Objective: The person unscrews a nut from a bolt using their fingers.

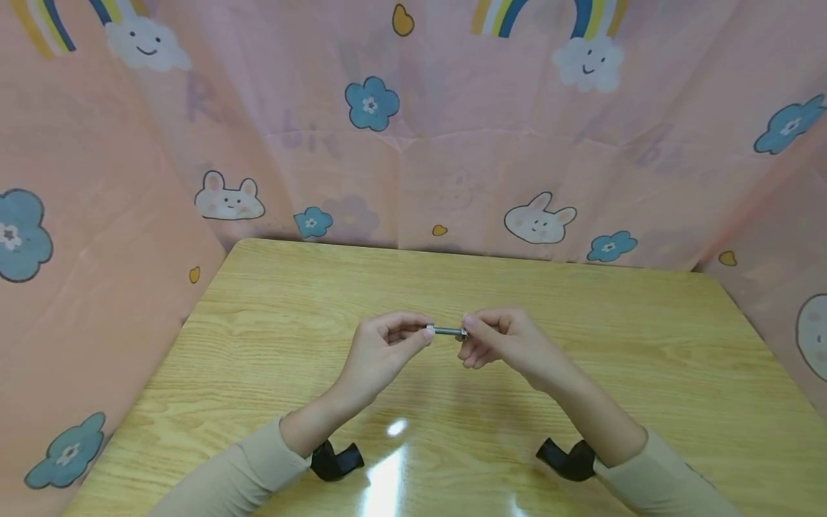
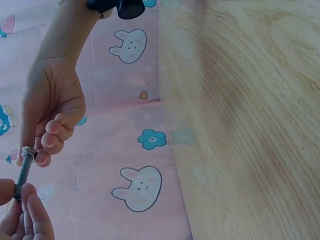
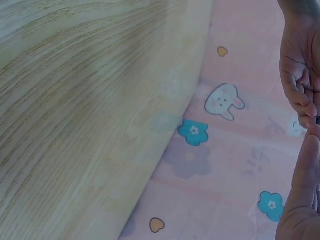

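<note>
A silver threaded bolt [image 1: 447, 331] lies nearly level between my two hands, above the wooden table. My left hand [image 1: 381, 355] pinches the bolt's head end between thumb and fingers. At the other end a hex nut [image 2: 29, 152] sits on the thread, and my right hand [image 1: 510, 341] pinches it with thumb and forefinger. Bare thread shows between the two grips. In the right wrist view the bolt is almost wholly hidden by my fingers at the right edge.
The wooden table [image 1: 291, 301] has a rounded back edge against a pink curtain [image 1: 400, 179] printed with rabbits, flowers and rainbows. A black wrist mount [image 1: 336, 462] is on my left wrist, another black mount [image 1: 568, 459] on my right.
</note>
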Available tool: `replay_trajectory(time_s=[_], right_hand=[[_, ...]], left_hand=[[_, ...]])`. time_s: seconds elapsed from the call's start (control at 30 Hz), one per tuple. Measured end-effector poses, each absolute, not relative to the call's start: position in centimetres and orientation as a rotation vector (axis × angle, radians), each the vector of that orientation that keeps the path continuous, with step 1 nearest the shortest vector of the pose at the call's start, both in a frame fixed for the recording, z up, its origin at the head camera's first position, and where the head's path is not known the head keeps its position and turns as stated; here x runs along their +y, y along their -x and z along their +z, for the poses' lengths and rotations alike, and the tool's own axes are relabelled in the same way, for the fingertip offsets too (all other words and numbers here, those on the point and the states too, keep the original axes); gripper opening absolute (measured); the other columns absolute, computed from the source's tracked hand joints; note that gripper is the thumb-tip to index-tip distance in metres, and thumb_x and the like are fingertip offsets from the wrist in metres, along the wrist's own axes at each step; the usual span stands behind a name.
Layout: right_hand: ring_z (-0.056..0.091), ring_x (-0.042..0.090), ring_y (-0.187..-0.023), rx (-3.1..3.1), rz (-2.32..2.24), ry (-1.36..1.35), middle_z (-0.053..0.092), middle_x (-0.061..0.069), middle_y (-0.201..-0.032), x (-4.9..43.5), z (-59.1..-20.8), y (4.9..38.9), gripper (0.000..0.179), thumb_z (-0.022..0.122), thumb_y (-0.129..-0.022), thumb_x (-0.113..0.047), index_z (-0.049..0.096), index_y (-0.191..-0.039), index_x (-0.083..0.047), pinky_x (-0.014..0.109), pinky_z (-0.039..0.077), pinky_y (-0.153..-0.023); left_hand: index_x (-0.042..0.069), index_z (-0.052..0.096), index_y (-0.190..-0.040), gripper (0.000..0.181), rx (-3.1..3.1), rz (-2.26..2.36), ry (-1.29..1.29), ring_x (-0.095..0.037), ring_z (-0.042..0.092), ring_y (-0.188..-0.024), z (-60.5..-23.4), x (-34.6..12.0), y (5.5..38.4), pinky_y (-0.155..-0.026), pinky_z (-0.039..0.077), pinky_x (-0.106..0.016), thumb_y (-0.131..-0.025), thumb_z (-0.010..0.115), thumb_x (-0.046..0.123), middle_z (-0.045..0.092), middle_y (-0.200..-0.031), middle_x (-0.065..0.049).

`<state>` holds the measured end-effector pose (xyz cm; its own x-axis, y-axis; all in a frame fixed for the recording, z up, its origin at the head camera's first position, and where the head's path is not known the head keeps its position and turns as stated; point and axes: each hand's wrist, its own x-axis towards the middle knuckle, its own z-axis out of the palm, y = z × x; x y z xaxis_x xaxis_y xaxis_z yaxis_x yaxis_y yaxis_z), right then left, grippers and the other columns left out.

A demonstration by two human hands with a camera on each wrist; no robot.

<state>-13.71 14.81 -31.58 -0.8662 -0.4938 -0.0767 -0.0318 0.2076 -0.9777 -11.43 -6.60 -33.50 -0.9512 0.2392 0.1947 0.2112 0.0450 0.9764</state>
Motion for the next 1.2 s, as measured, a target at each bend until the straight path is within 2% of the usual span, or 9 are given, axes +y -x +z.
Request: replay_trajectory(time_s=[0.17,0.3,0.43,0.53,0.67,0.77,0.9,1.0,1.2], right_hand=[[0.066,0.020,-0.077,2.128,-1.741,0.500,0.066,0.014,-0.087,14.95,-31.75,13.58,0.022,0.063,-0.089,-0.010,0.059,-0.101,0.009,0.035,0.056,-0.072],[0.065,0.022,-0.085,2.157,-1.752,0.536,0.062,0.019,-0.100,14.99,-31.75,13.60,0.030,0.067,-0.085,-0.007,0.056,-0.109,0.006,0.034,0.055,-0.076],[0.066,0.023,-0.079,2.142,-1.721,0.499,0.065,0.017,-0.091,14.87,-31.65,13.67,0.029,0.059,-0.093,-0.016,0.056,-0.109,0.008,0.036,0.055,-0.073],[0.066,0.022,-0.077,2.131,-1.718,0.515,0.066,0.017,-0.086,14.89,-31.58,13.64,0.026,0.057,-0.094,-0.015,0.057,-0.104,0.010,0.036,0.055,-0.073],[0.065,0.023,-0.087,2.165,-1.706,0.619,0.062,0.018,-0.101,14.99,-31.61,13.56,0.026,0.065,-0.087,-0.006,0.057,-0.109,0.005,0.034,0.055,-0.076],[0.064,0.025,-0.089,2.193,-1.671,0.622,0.061,0.017,-0.104,14.94,-31.68,13.52,0.031,0.065,-0.088,-0.010,0.055,-0.114,0.003,0.033,0.054,-0.076],[0.066,0.027,-0.079,2.181,-1.670,0.549,0.064,0.017,-0.090,14.82,-31.71,13.54,0.029,0.057,-0.094,-0.018,0.056,-0.109,0.007,0.036,0.055,-0.073],[0.066,0.025,-0.078,2.167,-1.697,0.542,0.065,0.019,-0.087,14.86,-31.72,13.55,0.026,0.056,-0.094,-0.015,0.057,-0.104,0.009,0.036,0.055,-0.073],[0.064,0.020,-0.088,2.197,-1.729,0.564,0.061,0.018,-0.103,15.11,-31.74,13.42,0.031,0.066,-0.086,-0.006,0.056,-0.113,0.006,0.032,0.054,-0.077]], left_hand=[[-0.003,0.067,-0.102,0.019,2.237,2.108,-0.489,-0.028,0.065,-0.087,-33.60,-6.62,11.42,-0.077,0.054,-0.029,-0.089,0.063,0.009,0.066,-0.094,-0.019],[-0.005,0.066,-0.103,0.019,2.241,2.110,-0.485,-0.029,0.064,-0.086,-33.66,-6.65,11.46,-0.076,0.054,-0.029,-0.089,0.063,0.008,0.066,-0.094,-0.020],[-0.005,0.066,-0.102,0.019,2.249,2.119,-0.473,-0.032,0.064,-0.085,-33.71,-6.60,11.45,-0.075,0.054,-0.029,-0.088,0.063,0.008,0.067,-0.091,-0.015],[-0.003,0.067,-0.101,0.017,2.241,2.126,-0.473,-0.033,0.064,-0.086,-33.78,-6.54,11.44,-0.076,0.054,-0.029,-0.089,0.063,0.008,0.067,-0.091,-0.013],[-0.003,0.067,-0.101,0.017,2.233,2.132,-0.483,-0.033,0.064,-0.087,-33.88,-6.55,11.48,-0.077,0.054,-0.029,-0.089,0.063,0.008,0.066,-0.093,-0.017],[-0.004,0.066,-0.101,0.018,2.234,2.135,-0.483,-0.034,0.064,-0.087,-33.92,-6.58,11.48,-0.076,0.054,-0.029,-0.089,0.063,0.007,0.066,-0.093,-0.019],[-0.004,0.067,-0.102,0.018,2.238,2.137,-0.480,-0.032,0.065,-0.086,-33.91,-6.58,11.42,-0.076,0.054,-0.029,-0.089,0.063,0.008,0.066,-0.093,-0.017],[-0.003,0.067,-0.101,0.018,2.239,2.135,-0.483,-0.028,0.065,-0.085,-33.93,-6.59,11.40,-0.076,0.054,-0.030,-0.089,0.063,0.009,0.066,-0.093,-0.018],[-0.004,0.067,-0.102,0.019,2.242,2.128,-0.476,-0.025,0.065,-0.085,-33.99,-6.54,11.49,-0.076,0.054,-0.030,-0.089,0.063,0.009,0.067,-0.093,-0.016]])
